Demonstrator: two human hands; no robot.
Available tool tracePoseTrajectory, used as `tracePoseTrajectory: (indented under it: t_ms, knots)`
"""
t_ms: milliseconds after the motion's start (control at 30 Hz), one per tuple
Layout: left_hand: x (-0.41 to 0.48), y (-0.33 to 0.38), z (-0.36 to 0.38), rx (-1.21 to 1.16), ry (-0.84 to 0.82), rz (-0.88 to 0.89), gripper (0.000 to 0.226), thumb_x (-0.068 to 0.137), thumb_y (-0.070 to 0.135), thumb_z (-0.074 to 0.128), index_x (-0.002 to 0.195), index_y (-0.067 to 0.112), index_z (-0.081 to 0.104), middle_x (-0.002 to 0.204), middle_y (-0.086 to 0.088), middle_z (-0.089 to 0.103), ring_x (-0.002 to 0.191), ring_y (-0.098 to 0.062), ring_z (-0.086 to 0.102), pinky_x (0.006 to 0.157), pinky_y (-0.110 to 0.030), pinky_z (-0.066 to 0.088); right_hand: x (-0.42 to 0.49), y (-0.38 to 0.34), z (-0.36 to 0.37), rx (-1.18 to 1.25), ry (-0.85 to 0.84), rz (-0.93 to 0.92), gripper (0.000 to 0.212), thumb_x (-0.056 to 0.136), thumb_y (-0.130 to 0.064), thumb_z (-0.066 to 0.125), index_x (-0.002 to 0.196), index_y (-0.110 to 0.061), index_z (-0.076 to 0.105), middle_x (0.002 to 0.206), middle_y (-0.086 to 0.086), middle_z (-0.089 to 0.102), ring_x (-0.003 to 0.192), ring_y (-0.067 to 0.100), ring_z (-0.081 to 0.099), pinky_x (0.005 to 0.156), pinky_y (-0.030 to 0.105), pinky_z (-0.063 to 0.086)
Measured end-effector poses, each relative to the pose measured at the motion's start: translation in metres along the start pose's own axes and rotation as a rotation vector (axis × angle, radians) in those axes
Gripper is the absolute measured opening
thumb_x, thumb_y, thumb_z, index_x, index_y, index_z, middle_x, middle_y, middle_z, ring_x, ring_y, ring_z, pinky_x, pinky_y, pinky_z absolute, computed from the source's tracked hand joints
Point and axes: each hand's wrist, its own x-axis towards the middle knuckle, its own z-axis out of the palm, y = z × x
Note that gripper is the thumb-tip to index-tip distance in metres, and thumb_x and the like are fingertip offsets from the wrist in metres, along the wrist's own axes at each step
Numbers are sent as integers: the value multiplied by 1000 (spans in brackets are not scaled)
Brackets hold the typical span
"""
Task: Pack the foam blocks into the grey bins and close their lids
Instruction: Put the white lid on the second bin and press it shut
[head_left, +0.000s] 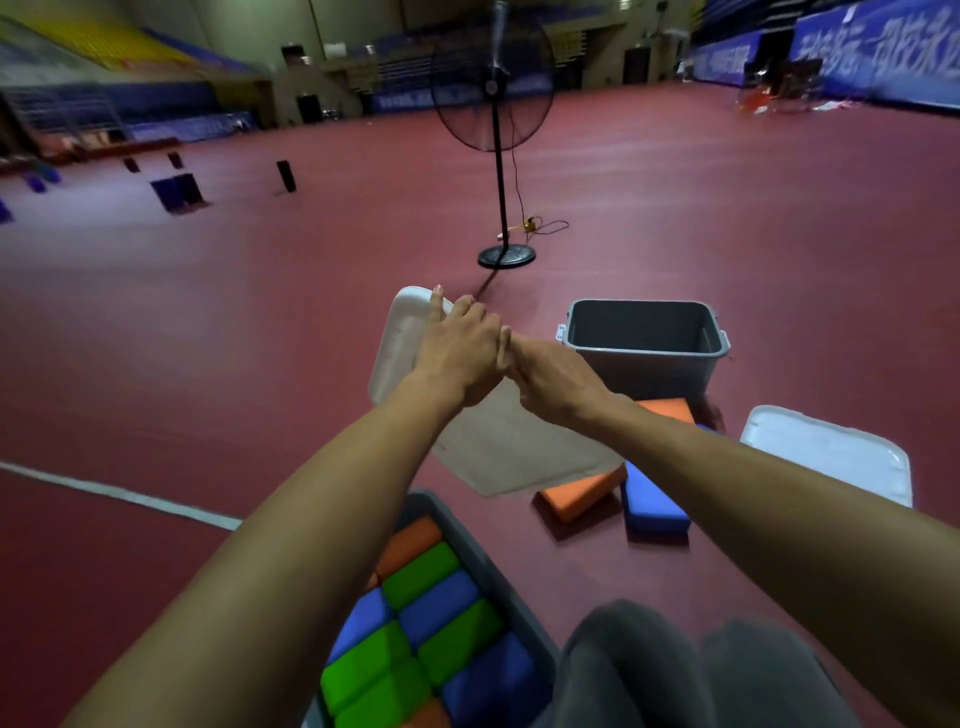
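My left hand (460, 348) and right hand (553, 382) grip the flat white plastic lid (498, 441), and next I must lower it onto the near full grey plastic bin (511, 587).

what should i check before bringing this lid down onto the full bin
1. Both hands on the lid: ok. The left hand and right hand hold the white lid in the air.
2. Near bin packed: ok, orange, green and blue blocks fill the visible part.
3. Blocks below the rim: cannot tell, arms and the frame edge hide much of it.
4. Lid lined up with the bin: not ok, it is tilted and beyond the bin.
5. Whole task done: not ok. The far bin looks empty, an orange block and a blue block lie on the floor, and a second lid lies beside them.
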Motion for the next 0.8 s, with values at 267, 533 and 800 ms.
tracePoseTrajectory:
  t_ms: [267,533,800]
  knots:
    - [-52,-30,-64,79,118,-86,48,108,39,22,119,13,62,147,-12,48,144,-29,34,119,-64,13,1,-68,-36,8,110,-139,26,95,-16,54,121,-12,51,102,14,68,85,41,62,62,36,34]
    - [-108,-29,-55,-429,233,-442,56,100,48,44,152,45,24,167,-6,-21,152,-40,-19,108,-78,20,-34,-136,-7,298,300,16,7,94,-10,51,99,-13,54,87,15,67,81,44,57,60,36,28]
    - [-136,-28,-49,-650,271,-500,42,91,34,56,130,44,42,119,-5,49,83,-26,64,75,-47,59,-64,-158,42,570,321,130,16,89,-11,56,105,-13,60,83,13,70,75,40,63,61,45,46]
